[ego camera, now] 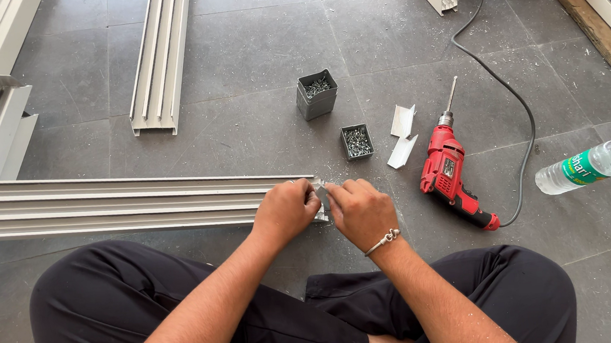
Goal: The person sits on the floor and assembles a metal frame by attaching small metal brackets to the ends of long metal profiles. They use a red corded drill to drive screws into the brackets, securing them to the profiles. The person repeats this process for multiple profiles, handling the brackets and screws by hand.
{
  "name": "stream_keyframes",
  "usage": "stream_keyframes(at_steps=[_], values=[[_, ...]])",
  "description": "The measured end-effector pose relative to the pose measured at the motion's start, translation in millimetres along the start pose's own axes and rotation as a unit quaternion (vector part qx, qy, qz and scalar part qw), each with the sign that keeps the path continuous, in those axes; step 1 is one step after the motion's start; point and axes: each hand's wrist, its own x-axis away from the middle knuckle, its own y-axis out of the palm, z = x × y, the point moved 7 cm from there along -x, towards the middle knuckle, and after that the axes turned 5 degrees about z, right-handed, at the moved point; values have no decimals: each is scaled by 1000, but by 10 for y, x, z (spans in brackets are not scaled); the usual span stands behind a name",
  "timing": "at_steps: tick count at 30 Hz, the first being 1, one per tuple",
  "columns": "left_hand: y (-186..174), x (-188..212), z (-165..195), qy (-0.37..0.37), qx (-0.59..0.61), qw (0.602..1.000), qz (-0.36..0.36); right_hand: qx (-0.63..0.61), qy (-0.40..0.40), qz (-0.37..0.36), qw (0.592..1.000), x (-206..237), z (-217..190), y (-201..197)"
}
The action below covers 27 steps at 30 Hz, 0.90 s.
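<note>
My left hand [285, 210] and right hand [357, 209] pinch one small bracket [320, 189] at the rail [121, 201] end — two screw tins [316, 93], two loose brackets [402, 136], one drill [451, 175], one bottle [592, 164] on grey floor tiles [239, 47].

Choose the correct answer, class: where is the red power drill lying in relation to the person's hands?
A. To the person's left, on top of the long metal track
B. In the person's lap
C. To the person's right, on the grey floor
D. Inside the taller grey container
C: the red power drill lies on the grey floor, to the right of the right hand, its cord trailing away.
</note>
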Motion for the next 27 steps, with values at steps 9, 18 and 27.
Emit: stream_keyframes(at_steps=[9,18,27], values=[[204,-55,-489,-252,347,903,-42,5,19,-9,1000,-7,58,15],[77,-22,-93,-15,53,998,-33,9,-3,-22,1000,24,12,50],[46,-67,-258,-46,28,997,57,-20,41,-10,999,14,66,57]])
